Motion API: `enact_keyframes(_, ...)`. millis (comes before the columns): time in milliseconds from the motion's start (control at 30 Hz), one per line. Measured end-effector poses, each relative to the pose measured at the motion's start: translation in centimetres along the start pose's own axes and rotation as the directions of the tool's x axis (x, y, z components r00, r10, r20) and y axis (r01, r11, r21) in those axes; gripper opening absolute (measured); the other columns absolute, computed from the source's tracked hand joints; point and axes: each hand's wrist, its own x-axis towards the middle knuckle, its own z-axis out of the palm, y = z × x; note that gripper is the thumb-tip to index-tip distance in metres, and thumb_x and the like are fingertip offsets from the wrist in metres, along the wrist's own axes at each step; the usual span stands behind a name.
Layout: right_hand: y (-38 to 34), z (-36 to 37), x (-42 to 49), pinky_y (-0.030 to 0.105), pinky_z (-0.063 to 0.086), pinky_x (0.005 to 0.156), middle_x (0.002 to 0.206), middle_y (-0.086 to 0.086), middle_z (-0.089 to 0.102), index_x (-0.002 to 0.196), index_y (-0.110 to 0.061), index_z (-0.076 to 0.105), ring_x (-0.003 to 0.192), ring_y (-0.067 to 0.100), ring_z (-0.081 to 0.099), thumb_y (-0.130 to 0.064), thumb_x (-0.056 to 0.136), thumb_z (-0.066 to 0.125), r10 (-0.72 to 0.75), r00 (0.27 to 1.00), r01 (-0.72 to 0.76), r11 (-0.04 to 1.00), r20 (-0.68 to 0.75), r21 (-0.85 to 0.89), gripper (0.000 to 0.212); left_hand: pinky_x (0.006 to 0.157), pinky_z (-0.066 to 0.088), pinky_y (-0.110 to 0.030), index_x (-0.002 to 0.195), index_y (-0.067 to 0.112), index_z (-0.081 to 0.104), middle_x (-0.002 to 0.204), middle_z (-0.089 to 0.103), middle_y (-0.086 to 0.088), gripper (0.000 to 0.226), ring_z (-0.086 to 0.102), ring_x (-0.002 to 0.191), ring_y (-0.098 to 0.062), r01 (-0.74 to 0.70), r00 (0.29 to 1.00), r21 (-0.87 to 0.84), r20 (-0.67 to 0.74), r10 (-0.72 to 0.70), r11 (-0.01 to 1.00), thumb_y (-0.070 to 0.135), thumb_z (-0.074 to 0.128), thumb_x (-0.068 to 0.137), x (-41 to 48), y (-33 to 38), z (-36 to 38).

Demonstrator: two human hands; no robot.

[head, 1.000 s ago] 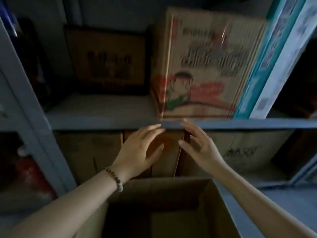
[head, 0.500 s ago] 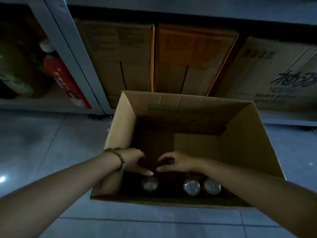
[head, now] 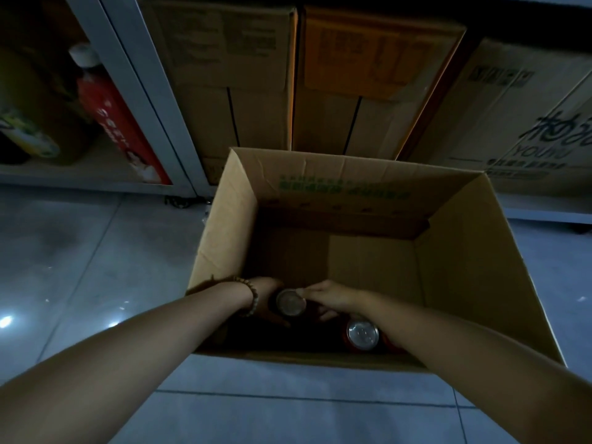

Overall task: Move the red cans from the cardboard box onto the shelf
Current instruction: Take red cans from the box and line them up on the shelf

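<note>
An open cardboard box [head: 464,283] stands on the tiled floor below me. Both my hands reach into its near end. My left hand [head: 267,294], with a bead bracelet at the wrist, wraps a red can [head: 290,302] whose silver top faces up. My right hand [head: 330,294] closes on the same can from the right, fingertips on its rim. A second red can [head: 362,335] stands upright just beneath my right wrist, and a bit of another shows red beside it. The box's near floor is very dark.
The metal shelf frame [head: 141,91] rises behind the box. Its lowest level holds closed cartons [head: 237,75], one orange-edged [head: 378,59]. Behind the left glass door stand a red bottle [head: 112,120] and a yellow pack. Grey floor tiles [head: 80,267] spread around.
My view dropped from the upper shelf to the box. Both hands went down into it and now close around one can, which sits higher than half a second ago.
</note>
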Motion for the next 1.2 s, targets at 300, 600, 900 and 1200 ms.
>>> enact_keyframes(300,-1.8,-3.2,-2.9,0.038,0.031,0.11,0.153,0.011,0.031,0.146,-0.023,0.034,0.139,0.031,0.032,-0.069,0.084,0.038,-0.073,0.995,0.09,0.957,-0.07,0.277,0.077,0.074,0.045,-0.024,0.107,0.022,0.056,0.1,0.063,0.005,0.042,0.06,0.088,-0.008,-0.047,0.943,-0.39,-0.321,-0.088,0.92,0.045,0.071,0.075,-0.3,0.8,-2.0)
enact_keyframes(600,-14.3,-10.3,-17.8,0.026,0.044,0.098,0.124,-0.01,0.059,0.132,-0.031,0.045,0.115,0.005,0.055,-0.038,0.072,0.071,-0.611,0.668,0.659,0.751,-0.425,-0.043,0.066,0.089,0.048,-0.027,0.103,0.032,0.065,0.102,0.069,0.011,0.068,0.062,0.097,-0.006,-0.561,0.654,-0.433,-0.755,0.056,0.706,0.081,0.051,0.058,-9.4,10.9,-17.0)
enact_keyframes(900,-24.3,-14.5,-31.1,0.012,0.051,0.081,0.112,-0.023,0.063,0.12,-0.039,0.05,0.105,-0.004,0.061,-0.044,0.06,0.083,-0.78,0.265,0.768,0.526,-0.567,-0.365,0.069,0.064,0.043,-0.002,0.1,0.027,0.066,0.088,0.069,0.012,0.048,0.06,0.078,0.013,-0.81,0.365,-0.204,-0.909,0.2,0.55,0.058,0.043,0.072,-21.2,21.2,-27.1)
enact_keyframes(1200,-34.8,-18.4,-52.2,0.025,0.055,0.083,0.114,-0.013,0.065,0.121,-0.035,0.048,0.102,0.004,0.065,-0.05,0.055,0.082,-0.712,0.175,0.739,0.551,-0.68,-0.387,0.076,0.069,0.046,-0.004,0.106,0.029,0.063,0.097,0.068,0.023,0.034,0.063,0.089,0.009,-0.899,0.324,-0.142,-0.852,0.412,0.414,0.041,0.049,0.078,-37.3,35.2,-39.8)
